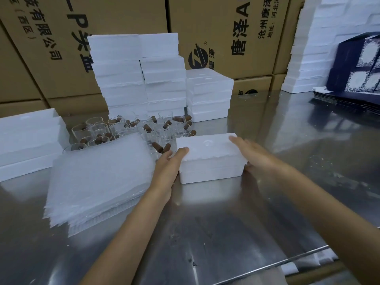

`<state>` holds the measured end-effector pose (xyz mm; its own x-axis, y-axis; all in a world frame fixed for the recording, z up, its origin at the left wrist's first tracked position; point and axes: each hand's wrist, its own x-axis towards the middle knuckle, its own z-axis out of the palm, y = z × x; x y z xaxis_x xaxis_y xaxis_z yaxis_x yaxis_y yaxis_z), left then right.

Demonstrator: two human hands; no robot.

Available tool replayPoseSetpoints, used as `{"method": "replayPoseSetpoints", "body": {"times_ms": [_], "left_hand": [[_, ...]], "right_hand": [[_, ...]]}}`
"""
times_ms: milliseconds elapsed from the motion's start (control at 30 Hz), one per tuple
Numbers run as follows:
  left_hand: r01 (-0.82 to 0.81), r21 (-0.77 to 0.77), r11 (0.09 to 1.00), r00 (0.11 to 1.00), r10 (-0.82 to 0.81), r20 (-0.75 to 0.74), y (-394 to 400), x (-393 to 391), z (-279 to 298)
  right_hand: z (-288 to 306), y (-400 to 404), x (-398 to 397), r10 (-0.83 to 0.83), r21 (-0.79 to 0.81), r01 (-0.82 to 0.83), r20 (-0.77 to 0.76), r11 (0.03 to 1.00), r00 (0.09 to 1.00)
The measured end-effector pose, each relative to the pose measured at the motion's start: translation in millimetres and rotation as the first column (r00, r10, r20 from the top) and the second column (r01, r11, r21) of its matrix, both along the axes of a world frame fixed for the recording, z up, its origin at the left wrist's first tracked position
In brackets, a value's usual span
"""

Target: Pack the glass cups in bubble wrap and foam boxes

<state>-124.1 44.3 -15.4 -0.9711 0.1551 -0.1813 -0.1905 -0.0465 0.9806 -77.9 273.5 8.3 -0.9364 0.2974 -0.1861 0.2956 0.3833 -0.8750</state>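
A closed white foam box (209, 159) sits on the steel table (205, 223) in front of me. My left hand (168, 165) lies against the box's left end, its thumb on the lid edge. My right hand (253, 155) rests on the right end with straight fingers reaching over the lid. Left of the box lies a thick stack of bubble wrap sheets (98, 177). Behind it stand several glass cups with brown handles (131, 130), closely grouped.
Tall stacks of foam boxes (139, 79) rise behind the cups, a shorter stack (209, 95) to their right. More foam boxes (28, 140) lie at far left. Flat dark blue cartons (353, 79) lean at back right. Cardboard cartons (226, 27) form the back wall.
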Motion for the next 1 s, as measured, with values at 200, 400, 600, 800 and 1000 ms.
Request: {"method": "replayPoseSetpoints", "body": {"times_ms": [200,400,600,800,1000], "left_hand": [[-0.026,0.064,0.998,0.998,0.03,-0.059,6,14,10],[0.048,0.11,0.993,0.973,-0.022,-0.228,5,32,41],[-0.081,0.196,0.977,0.96,0.13,-0.248,-15,28,83],[-0.337,0.462,0.82,0.893,0.434,-0.12,-36,35,89],[-0.435,0.539,0.721,0.841,0.54,-0.043,-78,26,87]], "right_hand": [[-9,-9,11,-0.093,-0.301,0.068,-0.069,0.951,0.993],[7,-10,26,-0.074,-0.52,-0.096,-0.297,0.849,0.952],[38,-47,30,-0.016,-0.581,-0.211,-0.362,0.786,0.932],[61,-111,18,-0.072,-0.65,-0.215,-0.385,0.729,0.92],[58,-160,2,0.079,-0.546,-0.262,-0.334,0.796,0.939]]}}
